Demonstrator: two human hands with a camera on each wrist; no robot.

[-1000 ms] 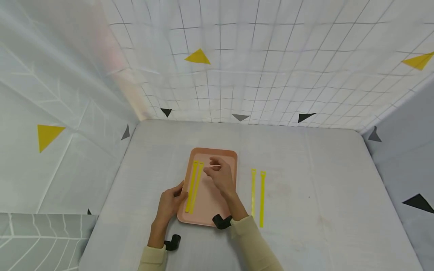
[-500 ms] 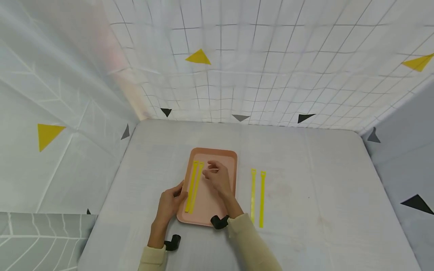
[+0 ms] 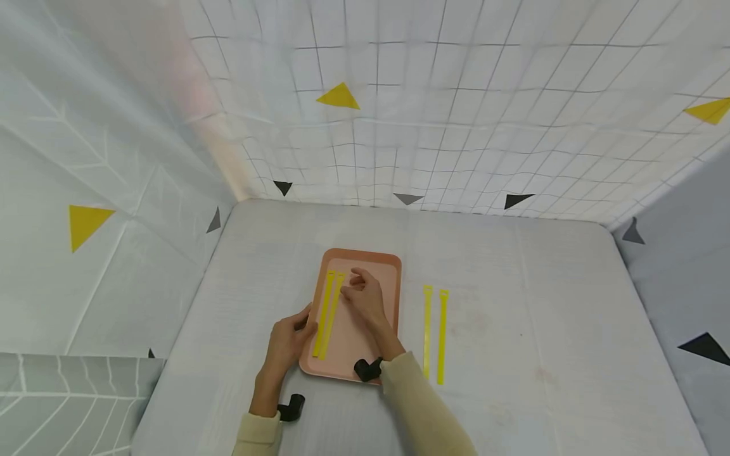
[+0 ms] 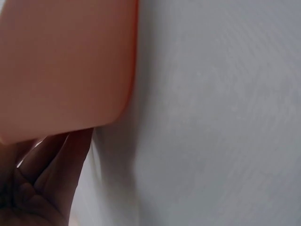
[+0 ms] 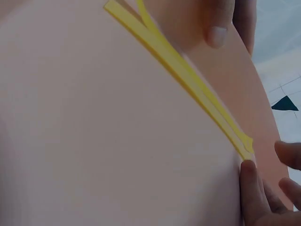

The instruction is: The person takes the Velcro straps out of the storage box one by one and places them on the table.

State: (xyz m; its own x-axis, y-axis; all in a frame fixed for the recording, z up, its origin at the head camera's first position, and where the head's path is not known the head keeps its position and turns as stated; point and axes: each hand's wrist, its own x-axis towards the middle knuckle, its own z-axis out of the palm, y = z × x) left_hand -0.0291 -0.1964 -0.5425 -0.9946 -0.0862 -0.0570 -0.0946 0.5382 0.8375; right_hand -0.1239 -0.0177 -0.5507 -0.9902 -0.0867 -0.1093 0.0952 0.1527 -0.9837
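My left hand (image 3: 285, 343) grips the left rim of a pink rectangular tray (image 3: 379, 261), its thumb over the rim. In the left wrist view, its fingers (image 4: 61, 174) reach behind the tray (image 4: 70, 70). Two yellow strips with looped heads, a left strip (image 3: 323, 315) and a right strip (image 3: 332, 316), lie side by side along the tray's left half. Over the tray is my right hand (image 3: 367, 300), its fingers apart. In the right wrist view, one fingertip (image 5: 248, 165) touches the head end of a yellow strip (image 5: 183, 80). Nothing is seen pinched in that hand.
Right of the tray, two more yellow strips, a left one (image 3: 428, 329) and a right one (image 3: 442, 335), lie on the white-covered table (image 3: 542, 304). Both wrists carry black fittings. A gridded white sheet (image 3: 422, 126) hangs behind the table.
My right hand has shifted slightly left and its forearm has drawn in over the tray. The left hand, the tray and the strips stay in place. The head view has tilted slightly.
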